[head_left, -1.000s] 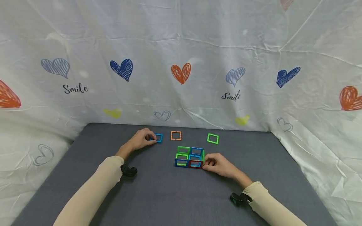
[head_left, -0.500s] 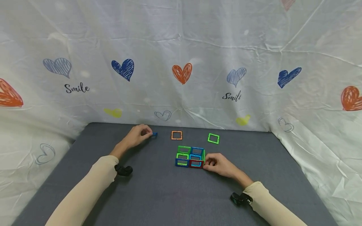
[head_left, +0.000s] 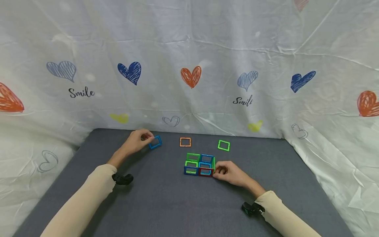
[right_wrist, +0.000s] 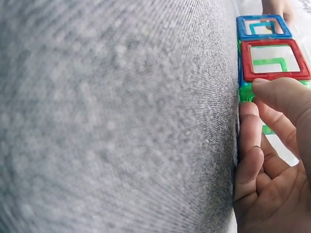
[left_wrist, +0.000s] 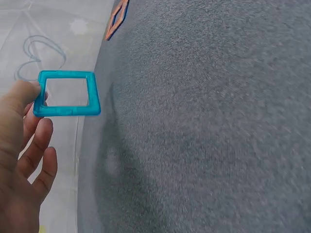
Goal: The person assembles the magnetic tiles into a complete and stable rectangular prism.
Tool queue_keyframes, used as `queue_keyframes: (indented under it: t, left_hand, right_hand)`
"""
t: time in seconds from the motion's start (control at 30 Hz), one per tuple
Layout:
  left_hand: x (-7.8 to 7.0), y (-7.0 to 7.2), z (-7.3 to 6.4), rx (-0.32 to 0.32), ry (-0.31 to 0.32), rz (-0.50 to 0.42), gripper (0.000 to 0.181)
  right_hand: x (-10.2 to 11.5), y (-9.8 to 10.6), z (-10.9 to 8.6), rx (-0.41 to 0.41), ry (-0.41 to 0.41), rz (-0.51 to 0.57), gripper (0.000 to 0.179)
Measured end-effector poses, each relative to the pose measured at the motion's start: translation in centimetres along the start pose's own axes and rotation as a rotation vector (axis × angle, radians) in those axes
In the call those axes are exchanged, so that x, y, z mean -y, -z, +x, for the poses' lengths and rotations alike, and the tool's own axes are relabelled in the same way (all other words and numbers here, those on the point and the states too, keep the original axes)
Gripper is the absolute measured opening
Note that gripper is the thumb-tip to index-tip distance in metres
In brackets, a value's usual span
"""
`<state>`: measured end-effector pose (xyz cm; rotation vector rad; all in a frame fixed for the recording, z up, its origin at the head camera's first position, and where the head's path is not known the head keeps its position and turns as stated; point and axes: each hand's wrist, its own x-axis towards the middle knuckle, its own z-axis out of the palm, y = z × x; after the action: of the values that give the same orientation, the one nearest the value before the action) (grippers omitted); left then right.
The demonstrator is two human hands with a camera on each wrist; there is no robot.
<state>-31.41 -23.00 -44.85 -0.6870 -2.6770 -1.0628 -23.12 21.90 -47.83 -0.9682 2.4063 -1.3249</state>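
Observation:
In the head view, my left hand (head_left: 137, 141) is at the far left part of the table. Its thumb and fingers pinch one edge of a blue square magnetic tile (left_wrist: 68, 110), an open frame held tilted above the cloth. To the right stands a low box of joined magnetic tiles (head_left: 198, 168) in green, blue and red. My right hand (head_left: 232, 172) grips the right end of this box. From the right wrist view, the thumb lies at the lower edge of the red tile (right_wrist: 247, 60), and the fingers reach the green tile (right_wrist: 246, 93) on the end side.
Behind the box, an orange square tile (head_left: 185, 138) and a green square tile (head_left: 223, 149) lie flat and apart from each other. A dark grey cloth (head_left: 177, 204) covers the table. A white curtain (head_left: 213, 108) with printed hearts hangs along the back edge.
My left hand has moved left with the blue tile, turning it edge-on and then face-on again. My right hand and the tile box have stayed in place.

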Motion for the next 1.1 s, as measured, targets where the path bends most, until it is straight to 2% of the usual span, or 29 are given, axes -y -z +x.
queue_keyframes:
  t: [0.3,0.57,0.9,1.1]
  left_hand:
    - [0.0,0.4,-1.3,0.014,0.003,-0.025,0.01]
    - [-0.2,0.2,-2.6,-0.016,-0.016,-0.031,0.008]
    - [-1.0,-0.5,-3.8,-0.064,-0.019,-0.051,0.005]
    - [-1.7,-1.2,-4.3,-0.093,-0.009,-0.067,0.005]
  right_hand:
    - [0.1,0.0,0.0,-0.001,0.001,0.002,0.006]
    - [0.5,-0.1,0.0,-0.011,-0.023,-0.025,0.005]
    - [4.2,0.3,-0.2,-0.007,-0.022,-0.012,0.004]
    - [4.2,0.2,-0.2,-0.007,-0.027,-0.016,0.004]
